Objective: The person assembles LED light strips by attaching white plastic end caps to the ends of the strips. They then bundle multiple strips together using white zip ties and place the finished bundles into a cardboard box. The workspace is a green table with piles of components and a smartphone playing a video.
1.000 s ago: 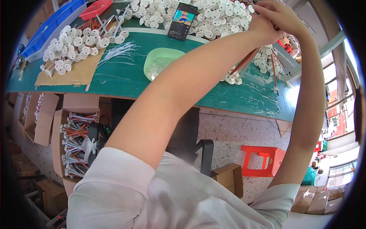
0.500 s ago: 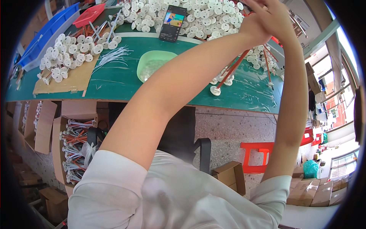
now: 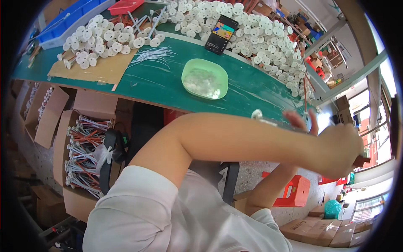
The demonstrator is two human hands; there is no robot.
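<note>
My left arm reaches across to the right. Its hand is closed, and the end of a reddish-brown stick juts out past it. Behind that forearm is my right hand, partly hidden and blurred, with the visible fingers spread apart. Just left of those fingers a white round head shows at the table edge; whether it belongs to the stick in my left hand is hidden by the forearm. A light green bowl of small clear pieces stands on the green table.
A large heap of white disc-headed sticks lines the table's back, with a phone against it. Left are a smaller pile on cardboard, white ties and a blue bin. Below stand a filled carton and red stool.
Both my hands have come down from the top right, now lower and nearer. My head view has shifted, so the bowl and phone appear further right. The right fingers have spread.
</note>
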